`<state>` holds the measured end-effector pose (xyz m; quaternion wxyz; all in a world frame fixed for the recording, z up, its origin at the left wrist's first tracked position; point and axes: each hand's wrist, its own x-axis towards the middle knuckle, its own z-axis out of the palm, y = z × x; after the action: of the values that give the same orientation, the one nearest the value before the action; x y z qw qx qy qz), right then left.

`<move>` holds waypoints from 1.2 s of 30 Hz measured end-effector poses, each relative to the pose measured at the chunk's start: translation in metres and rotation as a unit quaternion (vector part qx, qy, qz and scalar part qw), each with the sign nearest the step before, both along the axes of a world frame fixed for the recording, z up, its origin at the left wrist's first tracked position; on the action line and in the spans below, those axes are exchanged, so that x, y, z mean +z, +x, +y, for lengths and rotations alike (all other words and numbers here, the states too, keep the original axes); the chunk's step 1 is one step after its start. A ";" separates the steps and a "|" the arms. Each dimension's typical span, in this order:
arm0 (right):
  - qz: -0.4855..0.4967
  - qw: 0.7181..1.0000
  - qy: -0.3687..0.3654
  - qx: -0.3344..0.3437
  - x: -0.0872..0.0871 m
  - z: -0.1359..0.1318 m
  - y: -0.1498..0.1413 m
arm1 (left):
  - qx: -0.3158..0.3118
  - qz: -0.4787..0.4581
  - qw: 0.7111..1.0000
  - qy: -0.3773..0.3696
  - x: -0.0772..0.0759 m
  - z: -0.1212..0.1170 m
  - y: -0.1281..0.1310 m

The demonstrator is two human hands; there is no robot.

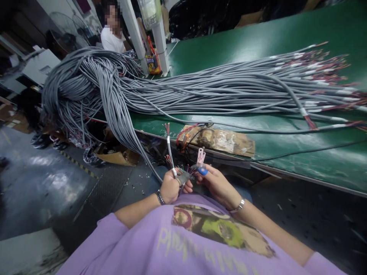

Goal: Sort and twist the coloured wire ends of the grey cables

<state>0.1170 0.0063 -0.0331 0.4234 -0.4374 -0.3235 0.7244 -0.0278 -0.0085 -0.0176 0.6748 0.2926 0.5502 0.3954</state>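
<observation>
1. Gray cable (169, 153) is gripped in the closed left hand (171, 187), its stripped end pointed upward.
2. Coloured wires (192, 172) are held between both hands, pinched by the right hand (217, 184).
3. Pink piece (201, 156) is seen upright beside the blue finger cover (203, 171); its hold cannot be told.
4. Cable bundle (200, 91) is laid along the green table (218, 47), behind a wooden board (229, 142).

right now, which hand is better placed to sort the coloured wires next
Probably the right hand: it is right at the coloured wires between the two hands, whereas the left hand is occupied, closed around a grey cable.
</observation>
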 end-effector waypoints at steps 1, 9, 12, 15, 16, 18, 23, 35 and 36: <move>0.002 1.000 -0.001 0.007 0.003 0.000 0.000 | 0.001 0.001 1.000 0.000 0.000 0.000 0.000; -0.045 0.999 0.020 0.017 0.018 0.000 -0.005 | 0.002 0.011 1.000 0.002 0.005 0.001 0.003; -0.026 0.999 0.017 0.037 0.017 -0.002 -0.004 | 0.014 0.015 1.000 0.007 0.006 0.001 0.003; -0.021 0.998 0.012 0.051 0.016 -0.003 -0.003 | 0.021 0.020 1.000 0.010 0.006 0.001 0.003; -0.026 0.998 0.013 0.051 0.015 -0.003 -0.002 | 0.023 0.021 0.999 0.008 0.006 0.001 0.003; -0.038 0.998 0.018 0.047 0.015 -0.003 -0.002 | 0.023 0.022 0.999 0.005 0.005 0.001 0.003; -0.070 0.996 0.050 0.033 0.019 0.000 -0.001 | 0.008 0.020 1.000 0.008 0.003 0.000 0.002; -0.086 0.992 0.052 0.077 0.019 0.011 -0.003 | -0.017 0.027 0.999 0.018 0.000 -0.002 0.001; -0.084 0.993 0.046 0.074 0.019 0.012 -0.003 | -0.021 0.027 0.999 0.018 -0.001 -0.002 0.001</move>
<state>0.1136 0.0182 -0.0139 0.3599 -0.4516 -0.4221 0.6988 -0.0273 -0.0106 -0.0183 0.6624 0.3270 0.5548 0.3828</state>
